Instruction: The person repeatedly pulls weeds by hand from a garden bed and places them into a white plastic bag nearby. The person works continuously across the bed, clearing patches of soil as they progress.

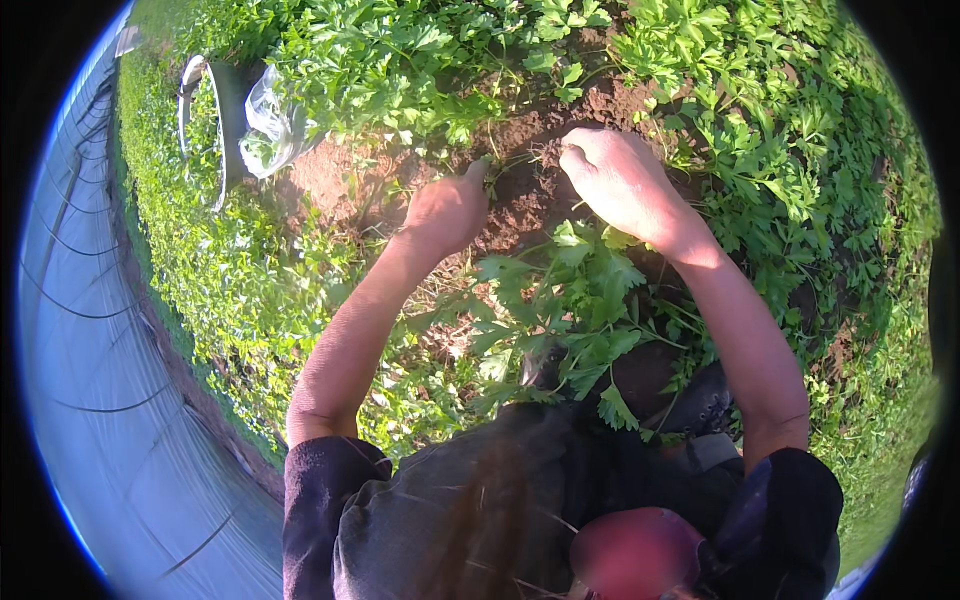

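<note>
Both bare hands are low over reddish-brown soil point(525, 214) among leafy green plants that look like celery or parsley. My left hand point(448, 214) reaches to a small green stem, index finger extended beside it; whether it grips the stem is unclear. To its right, my right hand point(611, 176) has its fingers curled together at thin, root-like strands and dirt near the fingertips. What lies inside the fingers is hidden. Between my forearms, a larger leafy plant point(592, 300) spreads over the ground in front of my body.
A pale curved-rimmed container point(229, 127) lies at the upper left, beside a clear plastic bag point(271, 127) with some green in it. Dense leafy plants point(757, 150) surround the soil. Plastic sheeting over hoops point(112, 375) runs along the left. A dark shoe point(697, 405) shows below.
</note>
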The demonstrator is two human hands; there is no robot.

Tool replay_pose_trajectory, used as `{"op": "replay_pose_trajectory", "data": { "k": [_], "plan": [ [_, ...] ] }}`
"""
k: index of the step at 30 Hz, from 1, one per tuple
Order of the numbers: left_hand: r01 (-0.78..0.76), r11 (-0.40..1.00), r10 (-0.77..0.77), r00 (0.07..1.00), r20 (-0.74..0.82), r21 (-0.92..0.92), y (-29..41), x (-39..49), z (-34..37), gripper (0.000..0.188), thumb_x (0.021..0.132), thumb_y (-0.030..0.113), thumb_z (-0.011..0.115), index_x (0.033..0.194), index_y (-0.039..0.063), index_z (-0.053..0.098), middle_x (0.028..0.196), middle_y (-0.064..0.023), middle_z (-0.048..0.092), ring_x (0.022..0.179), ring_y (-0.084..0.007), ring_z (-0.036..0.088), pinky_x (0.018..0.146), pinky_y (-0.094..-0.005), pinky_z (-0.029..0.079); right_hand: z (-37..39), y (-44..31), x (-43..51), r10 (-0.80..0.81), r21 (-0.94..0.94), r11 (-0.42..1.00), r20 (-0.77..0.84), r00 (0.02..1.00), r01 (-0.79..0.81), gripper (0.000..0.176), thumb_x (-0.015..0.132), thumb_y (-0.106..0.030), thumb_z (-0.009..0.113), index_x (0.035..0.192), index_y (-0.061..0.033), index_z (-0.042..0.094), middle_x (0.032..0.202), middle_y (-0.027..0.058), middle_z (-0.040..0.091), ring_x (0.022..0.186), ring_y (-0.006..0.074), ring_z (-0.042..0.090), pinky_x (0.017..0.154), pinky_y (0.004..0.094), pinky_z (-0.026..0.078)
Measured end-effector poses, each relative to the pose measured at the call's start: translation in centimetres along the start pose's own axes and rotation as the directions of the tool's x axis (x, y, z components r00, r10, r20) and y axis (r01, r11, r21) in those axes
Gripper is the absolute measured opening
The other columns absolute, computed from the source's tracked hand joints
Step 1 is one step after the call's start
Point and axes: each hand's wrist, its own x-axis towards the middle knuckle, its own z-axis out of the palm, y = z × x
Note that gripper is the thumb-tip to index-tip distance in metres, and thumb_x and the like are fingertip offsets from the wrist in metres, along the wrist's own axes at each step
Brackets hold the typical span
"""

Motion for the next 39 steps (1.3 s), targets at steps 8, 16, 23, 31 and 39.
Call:
{"op": "replay_pose_trajectory", "data": {
  "k": [8, 16, 23, 31, 39],
  "plan": [
    [0.027, 0.997, -0.043, 0.966, 0.255, 0.067, -0.7, 3.5, -0.2, 0.046, 0.087, 0.016, 0.046, 0.131, 0.001, 0.046, 0.111, -0.0226, 0.064, 0.105, -0.0372, 0.062, 0.095, -0.0478, 0.046, 2.9, 0.7, 2.5, 0.093, -0.094, 0.992, 0.045, 0.995, -0.089, 0.015, 0.092, -0.018, 0.054, 0.095, -0.0036, 0.056, 0.075, 0.0181, 0.064, 0.073, 0.0359, 0.063, 0.068, 0.047, 0.048],
    [0.076, 0.997, -0.079, 0.993, 0.089, 0.031, -1.4, 3.2, 1.8, 0.031, 0.09, 0.027, 0.05, 0.112, 0.007, 0.058, 0.104, -0.0135, 0.068, 0.099, -0.0284, 0.066, 0.084, -0.0407, 0.052, 7.1, -0.6, 6.1, -0.086, -0.194, 0.976, 0.075, 0.993, 0.1, 0.015, 0.089, -0.02, 0.055, 0.087, -0.0051, 0.056, 0.079, 0.0147, 0.061, 0.073, 0.0327, 0.062, 0.066, 0.0447, 0.049],
    [0.08, 0.992, -0.072, 0.994, 0.078, -0.094, -2.0, 1.9, 2.5, 0.038, 0.09, 0.027, 0.05, 0.125, 0.013, 0.052, 0.096, -0.0166, 0.068, 0.091, -0.0318, 0.067, 0.079, -0.044, 0.053, 8.0, -1.2, 7.3, -0.04, -0.257, 0.965, 0.05, 0.998, 0.052, 0.012, 0.086, -0.016, 0.055, 0.087, -0.0039, 0.058, 0.08, 0.0157, 0.063, 0.074, 0.033, 0.064, 0.066, 0.0443, 0.052],
    [-0.012, 0.998, 0.018, 0.994, 0.108, -0.054, -1.1, 4.0, 0.6, 0.055, 0.086, 0.02, 0.052, 0.14, 0.021, 0.04, 0.106, -0.018, 0.067, 0.099, -0.0355, 0.065, 0.089, -0.0465, 0.049, 7.5, 0.9, 6.5, -0.024, -0.197, 0.98, -0.002, 1.0, 0.023, 0.015, 0.085, -0.018, 0.06, 0.091, -0.0035, 0.061, 0.089, 0.0148, 0.066, 0.084, 0.0329, 0.065, 0.074, 0.0432, 0.051],
    [-0.016, 1.0, 0.014, 0.993, 0.115, 0.021, -0.6, 4.0, 1.6, 0.031, 0.093, 0.024, 0.051, 0.12, 0.009, 0.053, 0.103, -0.0168, 0.068, 0.099, -0.0322, 0.066, 0.09, -0.0452, 0.048, 8.2, -0.4, 7.0, 0.054, -0.163, 0.986, 0.054, 0.997, -0.044, 0.018, 0.084, -0.017, 0.06, 0.09, -0.0009, 0.063, 0.088, 0.0176, 0.068, 0.084, 0.0334, 0.066, 0.075, 0.0433, 0.052]
  ]
}}
